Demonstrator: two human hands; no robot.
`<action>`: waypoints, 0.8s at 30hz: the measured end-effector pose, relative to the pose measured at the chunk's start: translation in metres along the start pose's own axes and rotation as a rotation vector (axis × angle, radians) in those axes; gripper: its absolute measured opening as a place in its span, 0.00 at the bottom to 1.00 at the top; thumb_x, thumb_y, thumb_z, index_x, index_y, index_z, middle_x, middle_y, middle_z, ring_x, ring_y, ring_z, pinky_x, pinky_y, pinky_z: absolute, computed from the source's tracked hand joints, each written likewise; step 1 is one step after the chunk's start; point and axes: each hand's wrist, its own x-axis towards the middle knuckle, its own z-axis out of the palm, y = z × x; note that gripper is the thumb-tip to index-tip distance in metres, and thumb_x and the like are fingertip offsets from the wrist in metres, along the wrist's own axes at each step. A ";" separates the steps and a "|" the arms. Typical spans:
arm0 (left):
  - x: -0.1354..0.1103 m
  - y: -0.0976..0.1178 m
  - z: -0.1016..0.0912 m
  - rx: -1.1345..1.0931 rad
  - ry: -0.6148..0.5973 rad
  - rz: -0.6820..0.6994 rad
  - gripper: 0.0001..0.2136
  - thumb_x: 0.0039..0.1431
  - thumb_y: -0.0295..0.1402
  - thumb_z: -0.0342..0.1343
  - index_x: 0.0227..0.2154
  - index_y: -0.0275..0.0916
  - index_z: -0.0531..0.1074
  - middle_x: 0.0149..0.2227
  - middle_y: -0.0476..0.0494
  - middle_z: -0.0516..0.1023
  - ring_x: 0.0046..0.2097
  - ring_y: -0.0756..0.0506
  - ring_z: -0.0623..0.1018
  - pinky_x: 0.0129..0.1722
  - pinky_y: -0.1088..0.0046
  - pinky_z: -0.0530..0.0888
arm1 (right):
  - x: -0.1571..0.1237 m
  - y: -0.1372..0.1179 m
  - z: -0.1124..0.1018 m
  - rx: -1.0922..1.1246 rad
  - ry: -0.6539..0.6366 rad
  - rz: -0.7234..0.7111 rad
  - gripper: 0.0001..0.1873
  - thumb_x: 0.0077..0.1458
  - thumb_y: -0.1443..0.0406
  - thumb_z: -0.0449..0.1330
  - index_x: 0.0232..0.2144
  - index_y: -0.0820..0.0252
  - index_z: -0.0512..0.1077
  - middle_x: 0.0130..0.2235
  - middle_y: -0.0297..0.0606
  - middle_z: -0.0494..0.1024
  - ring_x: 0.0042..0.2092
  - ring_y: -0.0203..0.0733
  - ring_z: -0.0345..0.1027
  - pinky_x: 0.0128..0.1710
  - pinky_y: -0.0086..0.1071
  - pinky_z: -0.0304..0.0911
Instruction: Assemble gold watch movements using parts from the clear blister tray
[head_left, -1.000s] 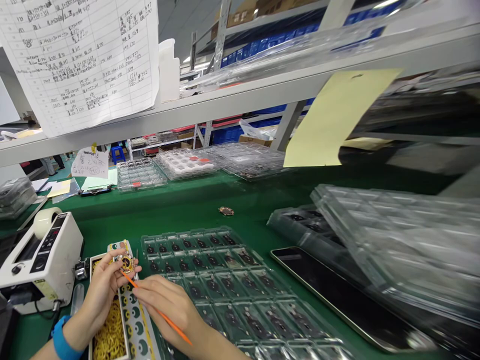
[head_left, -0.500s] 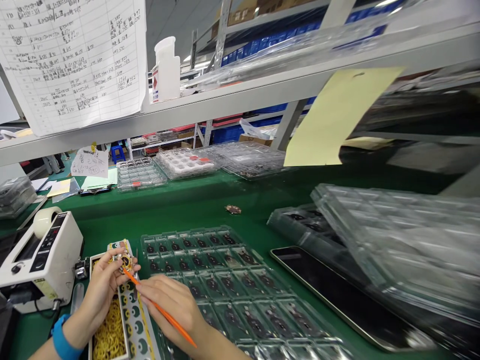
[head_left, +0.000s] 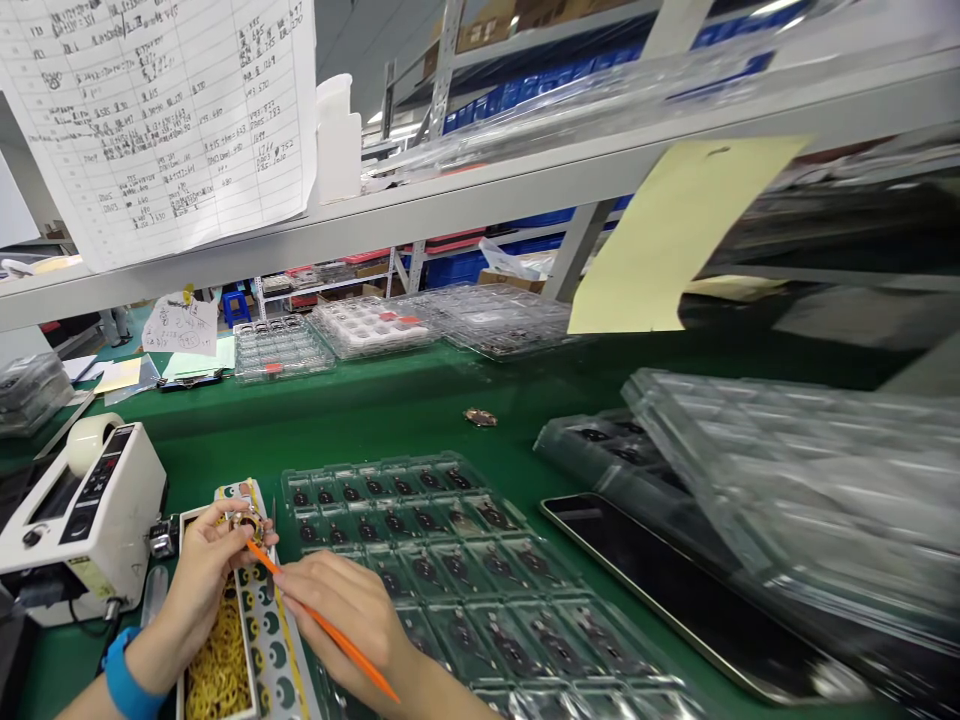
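"Both busy?"
"Yes; left hand (head_left: 206,570) pinches the part (head_left: 246,519) at eight o'clock; right hand (head_left: 349,605) grips the stick (head_left: 341,644), tip beside it."
"Finished?"
"Mid-work, I'd judge; what's left, unclear; tray (head_left: 420,542) at six o'clock holds dark pieces (head_left: 426,570)."

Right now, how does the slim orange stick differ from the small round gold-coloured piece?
The slim orange stick is long and straight; the small round gold-coloured piece is much shorter. The right hand holds the stick; the left hand holds the piece. Both are hand-held.
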 end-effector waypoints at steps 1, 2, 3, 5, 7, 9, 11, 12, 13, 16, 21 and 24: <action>0.000 0.000 0.000 0.002 0.000 0.000 0.21 0.36 0.36 0.73 0.33 0.37 0.71 0.28 0.43 0.82 0.34 0.41 0.83 0.33 0.73 0.76 | 0.000 0.000 0.000 0.001 0.002 -0.003 0.12 0.58 0.76 0.52 0.43 0.63 0.69 0.34 0.41 0.79 0.34 0.40 0.72 0.32 0.33 0.70; 0.000 0.000 0.000 0.004 0.001 -0.001 0.21 0.36 0.36 0.73 0.33 0.37 0.71 0.28 0.43 0.82 0.34 0.41 0.83 0.34 0.73 0.76 | 0.000 0.000 -0.001 0.002 0.003 -0.004 0.12 0.58 0.75 0.52 0.43 0.63 0.69 0.34 0.41 0.79 0.34 0.40 0.72 0.32 0.33 0.70; 0.000 0.000 -0.001 0.007 0.001 -0.003 0.21 0.37 0.36 0.73 0.33 0.37 0.71 0.28 0.43 0.82 0.34 0.41 0.83 0.35 0.73 0.76 | 0.000 0.000 -0.001 0.001 0.004 -0.005 0.12 0.59 0.75 0.52 0.43 0.63 0.69 0.34 0.41 0.79 0.34 0.40 0.72 0.32 0.33 0.70; 0.000 0.000 0.000 0.015 0.002 -0.007 0.21 0.38 0.36 0.73 0.34 0.37 0.71 0.28 0.43 0.82 0.35 0.41 0.83 0.34 0.74 0.76 | -0.001 0.000 -0.001 -0.002 -0.002 -0.001 0.12 0.59 0.75 0.51 0.43 0.63 0.69 0.34 0.41 0.79 0.33 0.40 0.72 0.31 0.33 0.69; 0.000 0.000 0.000 0.022 0.000 -0.011 0.21 0.38 0.36 0.72 0.34 0.37 0.71 0.28 0.43 0.82 0.35 0.41 0.83 0.33 0.74 0.75 | -0.001 0.000 -0.001 -0.008 -0.007 0.003 0.12 0.59 0.75 0.51 0.43 0.63 0.69 0.34 0.41 0.79 0.33 0.40 0.72 0.31 0.33 0.69; 0.000 0.000 0.000 0.026 -0.003 -0.015 0.21 0.38 0.36 0.72 0.35 0.37 0.70 0.28 0.43 0.82 0.35 0.41 0.83 0.33 0.75 0.75 | -0.001 0.000 0.000 -0.012 -0.012 0.007 0.12 0.59 0.75 0.51 0.43 0.63 0.68 0.34 0.41 0.79 0.33 0.40 0.71 0.30 0.33 0.69; 0.000 0.001 0.001 0.028 0.000 -0.021 0.22 0.38 0.36 0.72 0.35 0.37 0.70 0.28 0.43 0.82 0.35 0.41 0.83 0.33 0.75 0.75 | -0.001 0.000 0.000 -0.013 -0.015 0.004 0.11 0.59 0.75 0.51 0.43 0.63 0.68 0.34 0.41 0.79 0.33 0.40 0.71 0.30 0.34 0.69; -0.001 0.001 0.001 0.029 0.003 -0.025 0.22 0.38 0.37 0.72 0.35 0.36 0.70 0.28 0.42 0.82 0.35 0.41 0.83 0.33 0.75 0.75 | -0.001 0.000 0.000 -0.014 -0.015 0.001 0.11 0.59 0.75 0.51 0.43 0.63 0.68 0.34 0.41 0.78 0.33 0.40 0.71 0.30 0.34 0.69; -0.001 0.002 0.001 0.030 0.007 -0.028 0.22 0.37 0.37 0.72 0.35 0.36 0.70 0.28 0.42 0.82 0.35 0.41 0.83 0.32 0.75 0.75 | -0.001 0.000 0.000 -0.014 -0.014 0.000 0.11 0.59 0.75 0.51 0.43 0.63 0.68 0.34 0.41 0.78 0.33 0.40 0.71 0.30 0.33 0.69; -0.002 0.004 0.002 0.025 0.010 -0.025 0.22 0.37 0.37 0.73 0.34 0.36 0.71 0.28 0.42 0.82 0.35 0.41 0.83 0.32 0.76 0.75 | -0.001 0.000 -0.001 -0.015 -0.009 0.002 0.11 0.59 0.75 0.51 0.43 0.63 0.69 0.34 0.41 0.78 0.33 0.39 0.71 0.31 0.33 0.69; -0.001 0.003 0.002 0.016 -0.007 -0.008 0.19 0.39 0.35 0.72 0.34 0.36 0.72 0.29 0.43 0.82 0.35 0.41 0.83 0.33 0.74 0.75 | -0.001 0.000 -0.001 -0.017 -0.012 0.001 0.12 0.59 0.76 0.51 0.43 0.63 0.69 0.34 0.41 0.79 0.33 0.40 0.71 0.31 0.33 0.69; -0.001 0.002 0.001 0.014 -0.009 -0.006 0.19 0.40 0.35 0.71 0.35 0.37 0.72 0.29 0.43 0.82 0.36 0.40 0.83 0.34 0.73 0.76 | -0.002 0.001 -0.001 -0.017 -0.012 0.004 0.12 0.59 0.76 0.51 0.42 0.63 0.69 0.34 0.41 0.78 0.33 0.39 0.71 0.31 0.33 0.69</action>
